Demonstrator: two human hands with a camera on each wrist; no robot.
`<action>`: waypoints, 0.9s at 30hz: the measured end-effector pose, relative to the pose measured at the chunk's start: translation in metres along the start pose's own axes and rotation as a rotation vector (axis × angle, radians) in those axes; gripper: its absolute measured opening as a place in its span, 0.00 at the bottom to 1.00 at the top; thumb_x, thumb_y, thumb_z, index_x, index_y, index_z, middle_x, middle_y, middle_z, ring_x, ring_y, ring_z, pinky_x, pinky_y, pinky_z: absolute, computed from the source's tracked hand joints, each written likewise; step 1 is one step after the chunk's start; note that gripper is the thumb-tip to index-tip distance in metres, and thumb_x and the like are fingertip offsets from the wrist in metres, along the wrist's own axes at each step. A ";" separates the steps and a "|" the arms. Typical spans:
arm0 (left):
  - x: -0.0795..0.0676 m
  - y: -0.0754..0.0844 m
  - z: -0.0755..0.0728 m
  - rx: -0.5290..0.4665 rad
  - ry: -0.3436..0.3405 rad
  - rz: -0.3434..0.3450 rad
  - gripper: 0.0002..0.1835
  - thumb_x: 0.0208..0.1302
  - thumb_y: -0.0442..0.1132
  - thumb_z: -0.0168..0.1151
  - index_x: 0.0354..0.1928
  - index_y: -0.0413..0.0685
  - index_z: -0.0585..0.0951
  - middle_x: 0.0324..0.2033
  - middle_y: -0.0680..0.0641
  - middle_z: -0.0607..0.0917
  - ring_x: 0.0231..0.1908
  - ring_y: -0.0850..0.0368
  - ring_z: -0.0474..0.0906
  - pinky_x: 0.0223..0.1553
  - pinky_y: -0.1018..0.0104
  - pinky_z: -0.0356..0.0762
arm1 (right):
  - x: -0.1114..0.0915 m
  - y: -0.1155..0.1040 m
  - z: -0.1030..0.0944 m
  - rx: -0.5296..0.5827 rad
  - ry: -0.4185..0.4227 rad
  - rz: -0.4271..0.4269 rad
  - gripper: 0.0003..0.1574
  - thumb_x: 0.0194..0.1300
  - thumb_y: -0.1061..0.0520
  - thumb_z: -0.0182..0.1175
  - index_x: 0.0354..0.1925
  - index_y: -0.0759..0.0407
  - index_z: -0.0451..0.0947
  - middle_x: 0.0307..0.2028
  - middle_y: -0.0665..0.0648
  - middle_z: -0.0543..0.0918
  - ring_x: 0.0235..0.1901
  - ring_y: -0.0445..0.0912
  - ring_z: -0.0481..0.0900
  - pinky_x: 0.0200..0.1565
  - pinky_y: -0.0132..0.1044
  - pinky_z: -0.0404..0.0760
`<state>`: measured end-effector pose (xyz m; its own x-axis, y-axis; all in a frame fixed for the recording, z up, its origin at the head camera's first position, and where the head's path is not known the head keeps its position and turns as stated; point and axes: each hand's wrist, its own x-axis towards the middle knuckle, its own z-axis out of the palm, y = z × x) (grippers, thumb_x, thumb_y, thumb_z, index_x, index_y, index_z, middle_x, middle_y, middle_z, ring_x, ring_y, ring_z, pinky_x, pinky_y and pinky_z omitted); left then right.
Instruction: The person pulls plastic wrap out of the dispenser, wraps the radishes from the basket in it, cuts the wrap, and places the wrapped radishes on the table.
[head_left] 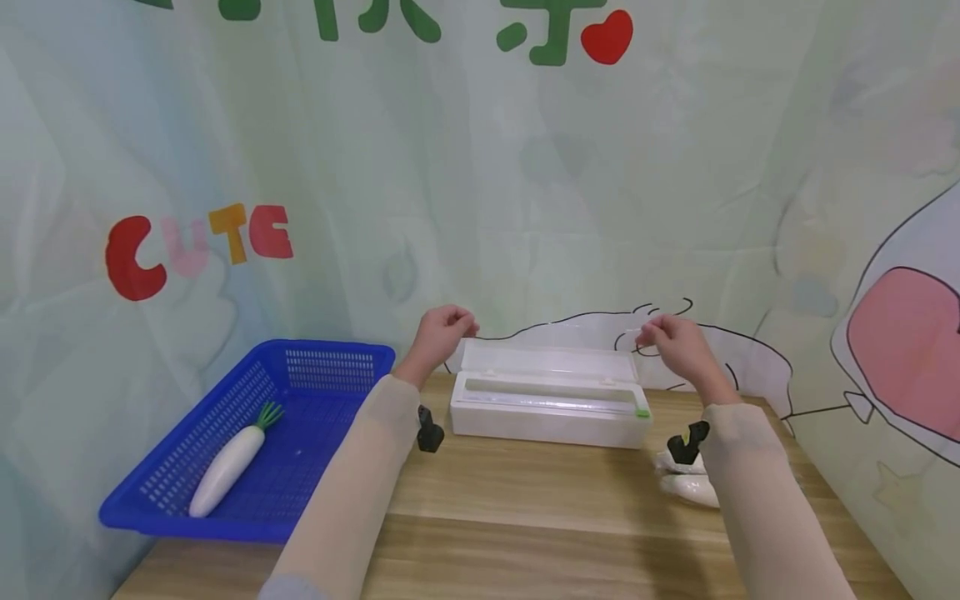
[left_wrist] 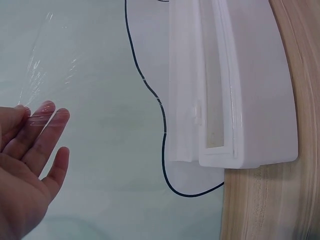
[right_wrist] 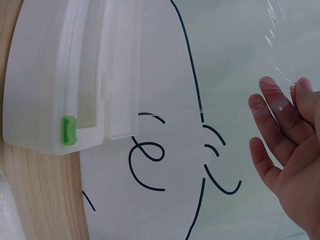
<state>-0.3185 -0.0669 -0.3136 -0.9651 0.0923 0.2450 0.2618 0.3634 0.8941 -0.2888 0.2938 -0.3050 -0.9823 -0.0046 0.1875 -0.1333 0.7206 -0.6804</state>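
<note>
Of thin clear plastic film: stretches from left hand to right hand | with each: pinches an end at thumb and fingertip, other fingers loosely extended | below, between both: long white plastic box, lid raised, green slider at right end | farther left: blue mesh plastic basket with white, green-topped radish

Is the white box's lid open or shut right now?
Open: the lid leans back along the far edge of the box, leaving its long slot uncovered.
</note>
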 end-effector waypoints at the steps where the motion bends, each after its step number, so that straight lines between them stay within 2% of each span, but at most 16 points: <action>1: 0.001 0.000 0.000 0.004 -0.002 -0.007 0.11 0.73 0.37 0.51 0.44 0.36 0.80 0.41 0.39 0.85 0.47 0.46 0.82 0.55 0.54 0.75 | 0.000 -0.001 -0.001 -0.004 0.002 0.002 0.19 0.77 0.52 0.42 0.48 0.67 0.72 0.48 0.69 0.80 0.54 0.62 0.74 0.57 0.58 0.71; 12: 0.003 0.011 -0.002 0.038 -0.010 -0.068 0.12 0.73 0.41 0.51 0.46 0.41 0.79 0.43 0.42 0.84 0.48 0.50 0.80 0.57 0.52 0.73 | 0.001 -0.004 -0.006 0.031 -0.003 0.024 0.22 0.78 0.50 0.41 0.51 0.67 0.71 0.50 0.70 0.79 0.57 0.62 0.71 0.61 0.61 0.65; 19: 0.003 0.015 -0.003 0.042 -0.019 -0.033 0.13 0.73 0.41 0.51 0.47 0.39 0.79 0.44 0.41 0.85 0.48 0.49 0.81 0.55 0.53 0.74 | 0.000 -0.005 -0.009 0.016 0.017 0.004 0.22 0.77 0.51 0.41 0.50 0.68 0.71 0.49 0.70 0.80 0.57 0.62 0.71 0.59 0.61 0.67; 27: 0.007 0.019 -0.008 0.028 -0.010 -0.007 0.12 0.73 0.40 0.51 0.45 0.39 0.80 0.43 0.41 0.85 0.48 0.49 0.81 0.47 0.58 0.75 | 0.003 -0.011 -0.015 0.031 0.016 -0.007 0.24 0.77 0.49 0.41 0.51 0.68 0.71 0.51 0.70 0.79 0.57 0.62 0.71 0.60 0.61 0.66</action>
<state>-0.3200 -0.0667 -0.2919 -0.9669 0.0989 0.2354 0.2553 0.3896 0.8849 -0.2879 0.2959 -0.2864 -0.9790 0.0015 0.2037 -0.1448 0.6985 -0.7008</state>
